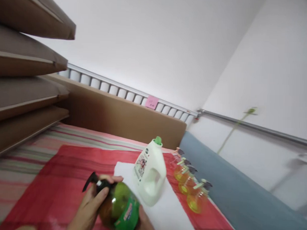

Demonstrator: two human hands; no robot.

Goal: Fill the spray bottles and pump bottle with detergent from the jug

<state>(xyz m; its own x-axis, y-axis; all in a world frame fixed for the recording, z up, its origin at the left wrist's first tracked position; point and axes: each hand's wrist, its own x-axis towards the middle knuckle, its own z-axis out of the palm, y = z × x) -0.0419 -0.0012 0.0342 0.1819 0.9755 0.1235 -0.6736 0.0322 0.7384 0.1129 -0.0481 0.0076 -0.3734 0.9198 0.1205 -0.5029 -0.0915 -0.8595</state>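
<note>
A dark bottle (120, 207) with a green label and a black pump head is held tilted at the bottom middle of the view. My left hand (90, 206) wraps round its neck just below the pump. My right hand (143, 225) cups the bottle's underside, mostly hidden behind it. Right behind the bottle stands a white jug (150, 175) with a green cap and a handle, on a white cloth (170, 213).
Several small round pump bottles of yellow liquid (191, 190) stand in a row on the red cloth (65, 179) to the right. Brown cushions (26, 73) are stacked at left, a cardboard panel (118, 117) stands behind, and a blue-grey edge (228, 191) runs along the right.
</note>
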